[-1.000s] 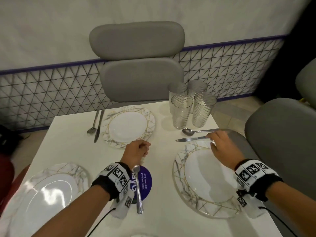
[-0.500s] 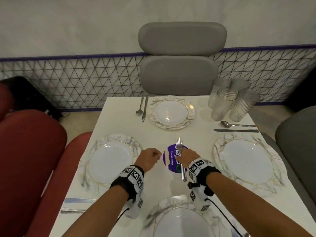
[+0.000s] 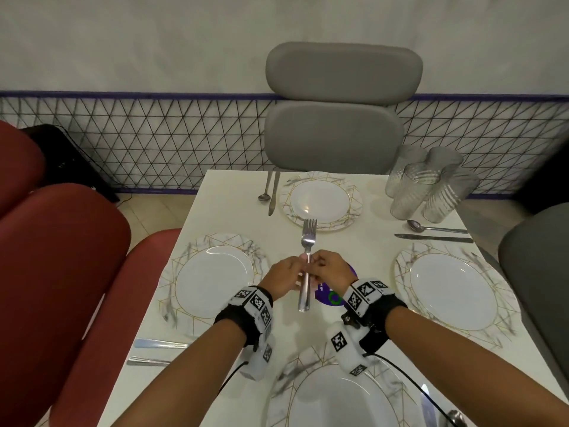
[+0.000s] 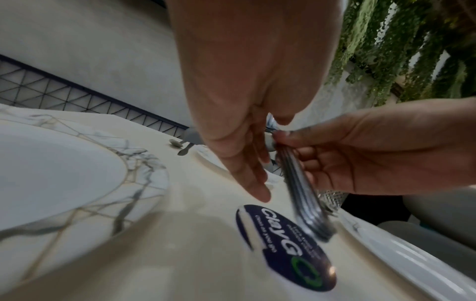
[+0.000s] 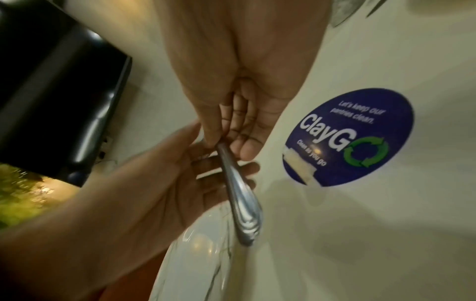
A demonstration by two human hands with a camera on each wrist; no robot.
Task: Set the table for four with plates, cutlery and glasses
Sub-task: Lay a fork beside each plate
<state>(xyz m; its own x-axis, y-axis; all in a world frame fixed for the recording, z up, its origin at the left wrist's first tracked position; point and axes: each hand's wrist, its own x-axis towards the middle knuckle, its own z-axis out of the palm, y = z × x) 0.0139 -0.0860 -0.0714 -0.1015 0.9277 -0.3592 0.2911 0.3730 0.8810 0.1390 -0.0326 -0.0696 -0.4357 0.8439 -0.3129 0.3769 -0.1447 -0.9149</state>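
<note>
Both hands meet on the forks (image 3: 308,260): right grip (image 3: 331,272) pinches the bundle, left grip (image 3: 284,274) pinches 1 handle. Cutlery step; next, I judge, draw 1 fork leftward to the left plate (image 3: 212,280).

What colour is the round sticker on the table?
The sticker is dark blue with white text and a green arrow ring. The right wrist view shows it best.

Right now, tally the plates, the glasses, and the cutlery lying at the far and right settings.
Marble-patterned plates: 4
Ribbed clear glasses: 4
Spoons: 2
Knives: 2
Total: 12
</note>
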